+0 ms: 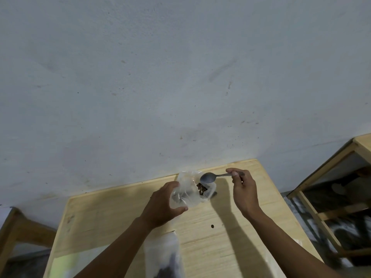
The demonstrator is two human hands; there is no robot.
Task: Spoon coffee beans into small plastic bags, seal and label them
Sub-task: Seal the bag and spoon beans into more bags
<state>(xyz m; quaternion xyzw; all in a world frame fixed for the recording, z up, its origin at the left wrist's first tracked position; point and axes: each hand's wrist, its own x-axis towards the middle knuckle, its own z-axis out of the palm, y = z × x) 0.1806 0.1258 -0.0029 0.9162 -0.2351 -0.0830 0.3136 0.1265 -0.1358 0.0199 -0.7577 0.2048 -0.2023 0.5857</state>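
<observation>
1. Pale wooden tabletop [230, 247] butts against a scuffed grey-white wall [180, 67] along its far edge.
2. One loose coffee bean [212, 226] lies on bare wood, middle of the tabletop, apart from both hands.
3. A larger clear bag [162, 255] with dark contents low inside stands at the near edge, blurred; it sits between the forearms and hides part of the tabletop there.
4. Something pale green and blurred [62, 263] lies at the near left corner; cannot tell what it is.
5. Wooden furniture frame [329, 189] stands off the right edge; another wooden piece [12, 233] off the left edge.
6. Small plastic bag [190, 192] sits near the far edge, mouth open, brown coffee beans [201, 190] visible inside.
7. Left hand [163, 205] grips the small bag from its left side, fingers and thumb curled around the plastic.
8. Right hand [244, 191] pinches the handle end of a metal spoon [209, 176], fingers tightly closed on it.
9. Spoon bowl hovers just above the bag's mouth, tilted.
</observation>
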